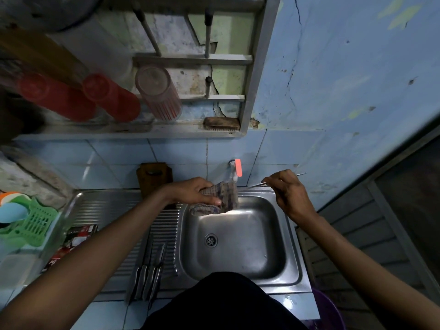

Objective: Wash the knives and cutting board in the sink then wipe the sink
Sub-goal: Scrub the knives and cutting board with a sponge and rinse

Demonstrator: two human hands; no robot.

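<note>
Sink [289, 236]: knife [256, 185] in right grip [285, 189]

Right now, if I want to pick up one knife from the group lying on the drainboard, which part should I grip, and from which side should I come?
Grip the handle. The knives lie side by side on the drainboard, handles toward the person, blades pointing away toward the wall. Come from the near edge, probably taking an outer knife first, since they lie close together.

We see the left hand [198, 190] gripping a checked cloth [222, 198] at the back rim of the steel sink [289, 236], under the tap [235, 170], while the right hand [287, 191] holds a thin knife [258, 184] beside it. More knives [148, 273] lie on the ribbed drainboard [112, 210], and a wooden cutting board [153, 175] leans against the tiled wall.
</note>
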